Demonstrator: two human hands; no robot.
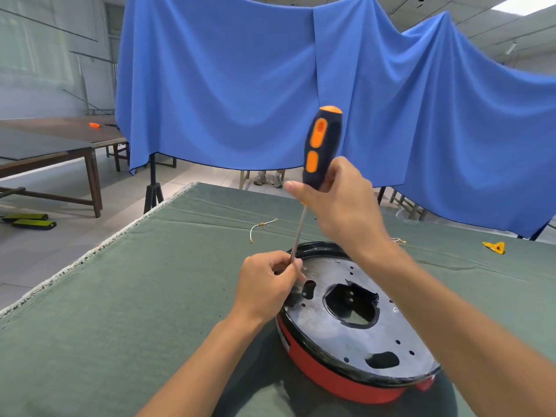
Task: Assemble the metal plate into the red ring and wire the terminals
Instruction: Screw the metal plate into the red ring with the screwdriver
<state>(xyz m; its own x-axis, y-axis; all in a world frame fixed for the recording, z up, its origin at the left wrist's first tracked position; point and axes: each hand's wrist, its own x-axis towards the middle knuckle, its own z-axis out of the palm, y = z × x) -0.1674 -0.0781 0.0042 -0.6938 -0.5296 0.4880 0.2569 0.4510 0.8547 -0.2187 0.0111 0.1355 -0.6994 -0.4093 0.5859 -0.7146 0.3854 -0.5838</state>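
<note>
The metal plate (355, 323) already sits inside the red ring (331, 374) on the bench (135, 296), so the seating looks done. Fastening appears under way: the right hand (337, 203) grips the screwdriver (320, 145) by its handle, nearly upright, while the left hand (267, 281) pinches the shaft low, steadying the tip at the plate's far-left edge. 1 wire (261, 228) lies loose on the bench, well apart, so the terminals seem still unwired.

Both forearms are bare up to the near edge of the view. The left hand (266, 279) and right hand (340, 203) wear no gloves.
</note>
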